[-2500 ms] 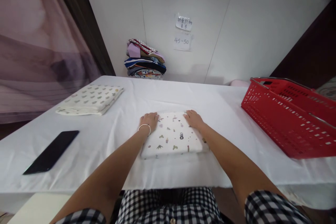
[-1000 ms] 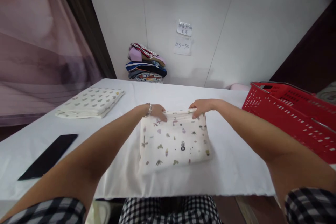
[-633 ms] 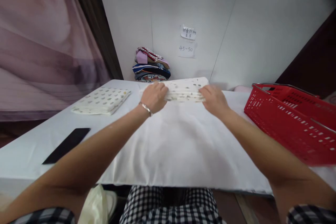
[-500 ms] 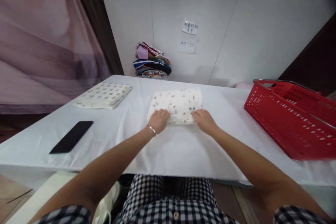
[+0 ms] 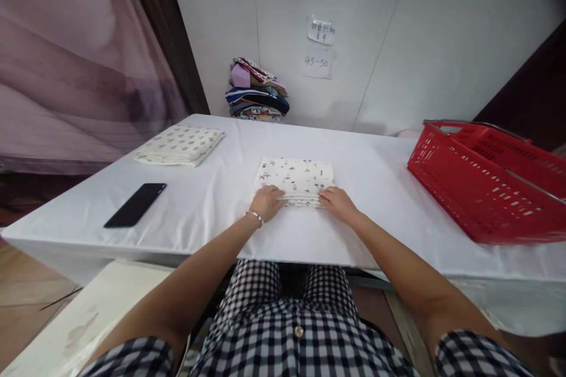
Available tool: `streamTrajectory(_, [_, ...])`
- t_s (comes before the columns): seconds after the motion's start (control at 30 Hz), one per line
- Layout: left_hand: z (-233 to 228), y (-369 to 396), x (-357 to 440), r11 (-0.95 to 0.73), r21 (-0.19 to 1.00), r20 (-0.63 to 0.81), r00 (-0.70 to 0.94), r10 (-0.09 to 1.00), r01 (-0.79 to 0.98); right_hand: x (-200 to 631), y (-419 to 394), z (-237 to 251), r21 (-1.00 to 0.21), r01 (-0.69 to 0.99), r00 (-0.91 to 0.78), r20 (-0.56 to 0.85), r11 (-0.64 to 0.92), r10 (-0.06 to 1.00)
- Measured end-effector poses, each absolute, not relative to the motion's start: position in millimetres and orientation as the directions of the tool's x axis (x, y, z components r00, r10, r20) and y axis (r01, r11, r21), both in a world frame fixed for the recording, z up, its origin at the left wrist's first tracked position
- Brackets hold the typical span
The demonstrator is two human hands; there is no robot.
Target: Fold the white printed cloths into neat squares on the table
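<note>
A folded white cloth with small printed figures [image 5: 295, 177] lies flat in front of me on the white-covered table. Its layered near edge faces me. My left hand [image 5: 267, 202] grips the near left corner, fingers on top and thumb at the edge. At the near right corner, my right hand [image 5: 339, 202] holds the layers the same way. The undersides of both hands are hidden. Farther left lies another folded white cloth with a grey pattern [image 5: 180, 146], apart from my hands.
A black phone [image 5: 136, 205] lies on the left of the table [image 5: 212, 212]. On the right stands a red plastic basket [image 5: 481, 188] with metal handles. A pile of folded clothes [image 5: 257, 94] is beyond the far edge, against the wall with paper notes [image 5: 319, 62].
The view has tipped slightly downward, so the table appears higher. The printed cloth looks flatter and sharper, its far edge closer to me. Both hands remain at its near corners.
</note>
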State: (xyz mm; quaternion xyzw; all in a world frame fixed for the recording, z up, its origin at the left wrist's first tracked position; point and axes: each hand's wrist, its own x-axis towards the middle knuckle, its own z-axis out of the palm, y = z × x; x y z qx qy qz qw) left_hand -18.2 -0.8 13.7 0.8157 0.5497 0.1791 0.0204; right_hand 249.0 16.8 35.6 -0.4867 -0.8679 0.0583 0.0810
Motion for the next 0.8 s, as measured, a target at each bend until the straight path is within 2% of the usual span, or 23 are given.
streamTrajectory(0.23, [23.8,11.8,-2.0,-0.393,0.216,0.192,0.355,0.915,0.894,240.3,24.9,40.5,-0.046,0.836,-0.545,0.043,0.546,0.838])
streamTrajectory(0.3, [23.5,14.0,0.0,-0.352,0.265,0.180,0.312,0.933,0.898,238.9,25.3,42.5,-0.006,0.852,-0.524,0.040,0.524,0.851])
streamTrajectory(0.4, [20.4,15.9,-0.1,-0.264,0.379,0.157,0.220,0.963,0.887,238.7,20.5,41.2,0.044,0.873,-0.488,0.125,0.487,0.864])
streamTrajectory(0.5, [15.3,16.2,-1.6,-0.233,0.451,0.166,0.175,0.970,0.861,241.3,12.2,33.0,0.038,0.857,-0.511,0.195,0.514,0.837])
streamTrajectory(0.63, [8.8,15.7,-2.7,-0.308,0.380,0.239,0.229,0.944,0.872,244.8,7.1,19.5,-0.021,0.857,-0.500,0.209,0.515,0.841])
streamTrajectory(0.8, [4.4,12.7,-3.0,-0.393,0.266,0.321,0.304,0.897,0.880,246.7,9.8,14.7,-0.098,0.841,-0.483,0.304,0.531,0.821])
